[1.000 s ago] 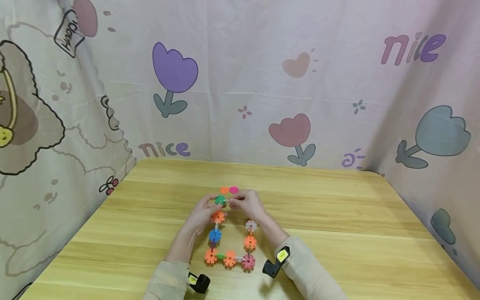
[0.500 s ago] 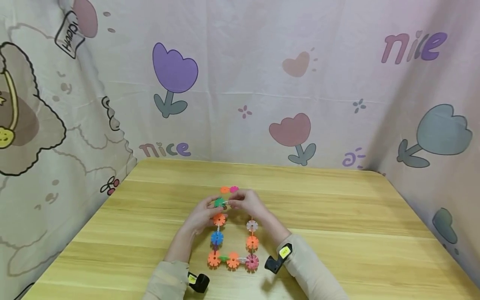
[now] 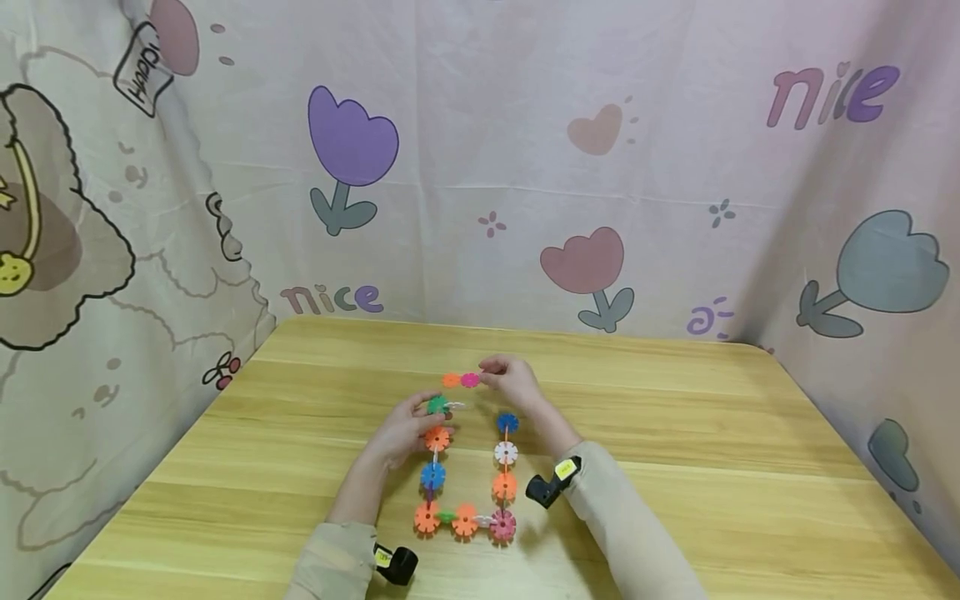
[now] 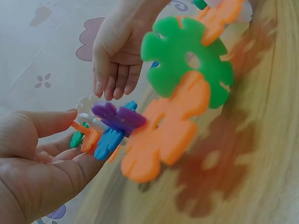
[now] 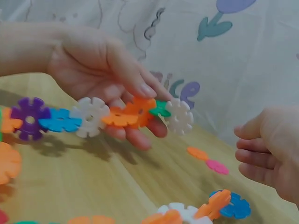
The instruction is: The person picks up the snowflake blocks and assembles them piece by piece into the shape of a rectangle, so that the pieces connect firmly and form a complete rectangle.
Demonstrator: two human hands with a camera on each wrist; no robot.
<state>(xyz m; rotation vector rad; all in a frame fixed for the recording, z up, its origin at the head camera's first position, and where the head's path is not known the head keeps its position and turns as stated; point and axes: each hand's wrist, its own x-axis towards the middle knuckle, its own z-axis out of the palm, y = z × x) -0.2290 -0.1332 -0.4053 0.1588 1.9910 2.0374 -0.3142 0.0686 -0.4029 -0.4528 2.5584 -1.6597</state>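
A U-shaped chain of interlocking plastic snowflake discs (image 3: 465,520) stands over the table in orange, blue, green, white, pink and purple. My left hand (image 3: 405,431) holds its left arm near the far end, thumb above and fingers below, around an orange disc (image 5: 141,112). Beyond that grip, a green disc (image 3: 438,405) and a white disc (image 5: 179,116) stick out. My right hand (image 3: 513,385) hovers with loosely bent fingers beside a loose pink disc (image 3: 469,380); nothing shows between them. An orange disc (image 3: 450,380) lies to the pink one's left.
The chain's right arm ends in a blue disc (image 3: 507,422), below the right hand. A wooden table (image 3: 675,417) carries everything. Behind and beside it hangs a printed cloth (image 3: 465,150). Each sleeve bears a black wrist camera (image 3: 553,482).
My right hand has left the white disc at the chain's far left end and moved away and rightward to the loose pink disc. The left hand keeps its hold. The blue end disc is now uncovered.
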